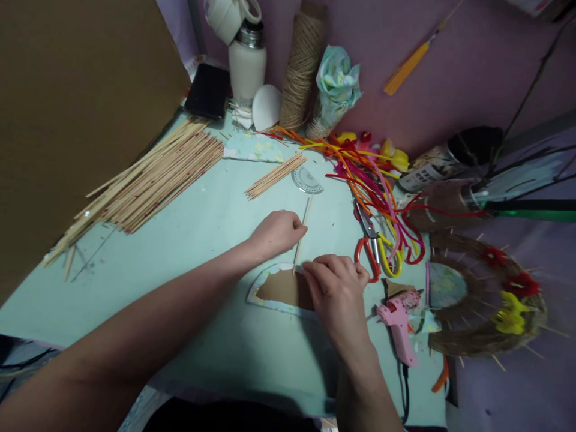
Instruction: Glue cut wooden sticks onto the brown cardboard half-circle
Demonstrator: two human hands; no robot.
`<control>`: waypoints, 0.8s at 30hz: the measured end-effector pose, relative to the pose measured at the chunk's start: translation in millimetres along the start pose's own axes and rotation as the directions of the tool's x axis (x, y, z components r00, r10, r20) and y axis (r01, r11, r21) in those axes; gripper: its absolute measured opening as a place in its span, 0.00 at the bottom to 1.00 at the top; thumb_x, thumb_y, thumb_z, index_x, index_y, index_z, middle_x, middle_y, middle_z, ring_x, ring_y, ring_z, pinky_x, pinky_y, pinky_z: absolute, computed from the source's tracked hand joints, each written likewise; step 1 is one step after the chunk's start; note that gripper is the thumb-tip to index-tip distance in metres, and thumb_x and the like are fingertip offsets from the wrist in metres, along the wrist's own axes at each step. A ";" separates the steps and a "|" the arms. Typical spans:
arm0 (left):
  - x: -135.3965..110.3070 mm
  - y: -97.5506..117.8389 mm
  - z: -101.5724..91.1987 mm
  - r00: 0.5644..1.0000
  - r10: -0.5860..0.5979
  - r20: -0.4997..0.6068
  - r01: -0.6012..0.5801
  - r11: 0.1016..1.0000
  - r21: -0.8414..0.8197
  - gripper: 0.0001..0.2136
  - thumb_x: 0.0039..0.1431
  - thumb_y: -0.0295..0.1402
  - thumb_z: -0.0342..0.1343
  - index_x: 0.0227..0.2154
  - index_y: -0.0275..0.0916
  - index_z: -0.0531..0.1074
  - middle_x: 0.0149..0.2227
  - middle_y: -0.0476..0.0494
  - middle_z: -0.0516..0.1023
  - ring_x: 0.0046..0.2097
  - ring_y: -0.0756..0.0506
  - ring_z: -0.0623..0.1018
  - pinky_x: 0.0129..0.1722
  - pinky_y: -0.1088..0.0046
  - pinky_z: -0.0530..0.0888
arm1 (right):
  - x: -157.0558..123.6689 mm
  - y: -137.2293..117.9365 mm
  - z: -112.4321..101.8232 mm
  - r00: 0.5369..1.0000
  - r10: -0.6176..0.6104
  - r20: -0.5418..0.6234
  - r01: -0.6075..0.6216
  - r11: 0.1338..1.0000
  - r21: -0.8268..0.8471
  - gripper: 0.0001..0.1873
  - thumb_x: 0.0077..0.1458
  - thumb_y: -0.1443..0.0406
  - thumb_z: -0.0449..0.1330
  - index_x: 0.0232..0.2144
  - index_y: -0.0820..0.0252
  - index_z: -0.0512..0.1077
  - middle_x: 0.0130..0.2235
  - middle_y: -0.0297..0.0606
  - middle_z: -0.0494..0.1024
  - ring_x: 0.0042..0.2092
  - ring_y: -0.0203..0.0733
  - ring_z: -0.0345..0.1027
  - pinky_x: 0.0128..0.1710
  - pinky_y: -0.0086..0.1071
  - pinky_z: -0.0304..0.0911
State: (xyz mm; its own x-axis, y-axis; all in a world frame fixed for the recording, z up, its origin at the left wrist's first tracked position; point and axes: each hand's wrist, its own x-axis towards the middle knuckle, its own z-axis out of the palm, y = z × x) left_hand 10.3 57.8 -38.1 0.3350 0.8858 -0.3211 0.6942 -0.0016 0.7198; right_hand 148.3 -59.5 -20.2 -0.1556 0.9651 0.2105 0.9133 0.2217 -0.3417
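My left hand (pixel 279 231) is closed, with its thumb and forefinger pinching a thin wooden skewer (pixel 308 211). The skewer's near end meets the curved edge of a half-round cardboard piece (pixel 276 287), whose border is wrapped in pale floral fabric. Over the right part of that cardboard, my right hand (pixel 338 285) is closed with fingertips at its upper edge, beside the skewer's tip. The hand hides the cardboard's right end. Beyond the left hand lie a small bundle of skewers (pixel 275 175) and a clear protractor (pixel 308 180).
A large pile of skewers (pixel 164 180) lies at left. On the right are scissors (pixel 369 231), coloured pipe cleaners (pixel 355 165), a pink glue gun (pixel 396 324) and a brown wreath (pixel 454 345). A twine roll (pixel 302 66) and white bottle (pixel 247 69) stand at the back.
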 end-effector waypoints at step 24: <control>0.9 -5.4 3.5 1.000 0.008 -0.020 -0.009 1.000 -0.020 0.10 0.57 0.35 0.51 0.27 0.38 0.76 0.21 0.47 0.76 0.25 0.48 0.73 0.28 0.73 0.66 | 0.4 -7.0 15.1 0.998 -0.037 0.057 0.039 0.998 -0.039 0.09 0.63 0.67 0.58 0.31 0.54 0.77 0.31 0.33 0.75 0.39 0.41 0.60 0.44 0.39 0.44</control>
State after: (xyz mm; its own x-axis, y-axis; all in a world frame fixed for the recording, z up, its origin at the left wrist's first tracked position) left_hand 9.1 57.0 -44.4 0.3278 0.8949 -0.3028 0.6787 -0.0001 0.7344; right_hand 136.2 -58.5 -31.5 -0.2106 0.9627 0.1700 0.9206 0.2538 -0.2969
